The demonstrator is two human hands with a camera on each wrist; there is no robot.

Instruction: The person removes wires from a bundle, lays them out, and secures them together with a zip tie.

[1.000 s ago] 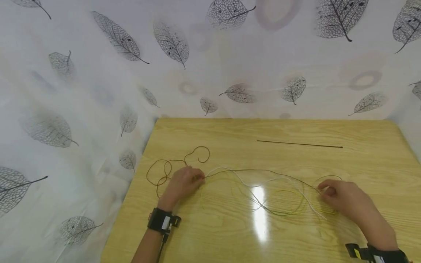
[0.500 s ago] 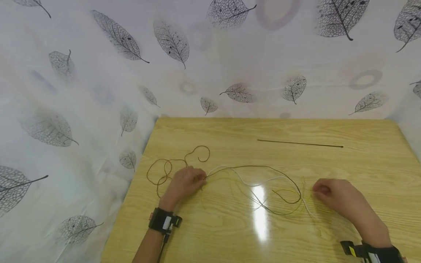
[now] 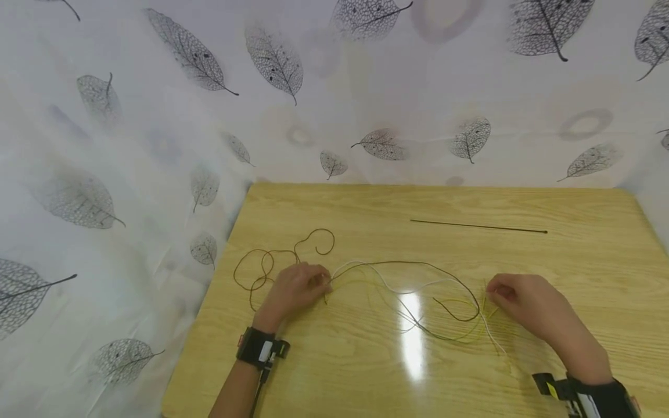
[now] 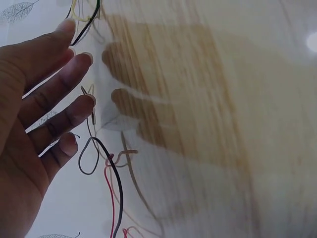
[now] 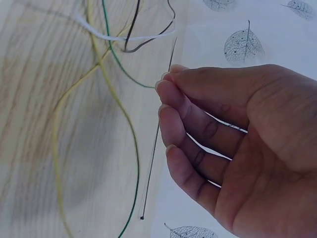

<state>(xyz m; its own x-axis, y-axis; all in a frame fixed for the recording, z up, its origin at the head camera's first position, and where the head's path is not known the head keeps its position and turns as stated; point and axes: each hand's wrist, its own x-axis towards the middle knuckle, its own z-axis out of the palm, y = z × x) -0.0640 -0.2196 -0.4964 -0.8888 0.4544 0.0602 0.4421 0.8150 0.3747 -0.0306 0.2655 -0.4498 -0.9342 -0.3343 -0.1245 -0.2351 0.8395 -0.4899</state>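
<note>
Brown, slender cord [image 3: 256,250] lies in loose loops on the wood-grained yellow tabletop [image 3: 334,371], just beside the left hand [image 3: 295,288], whose thumb and forefinger pinch a dark brown cord [image 3: 418,262], the other fingers spread apart. Rightward from those fingertips the dark brown cord arches and hooks back, tangled with a smooth white cord [image 3: 384,284], a thin yellow cord [image 5: 54,131] and a green cord [image 5: 119,66]. Farther back lies a straight, dark, knob-ended rod [image 3: 478,226]. Right of the tangle, the right hand [image 3: 530,305] has thumb and forefinger tips together; whether they grip a strand cannot be told.
</note>
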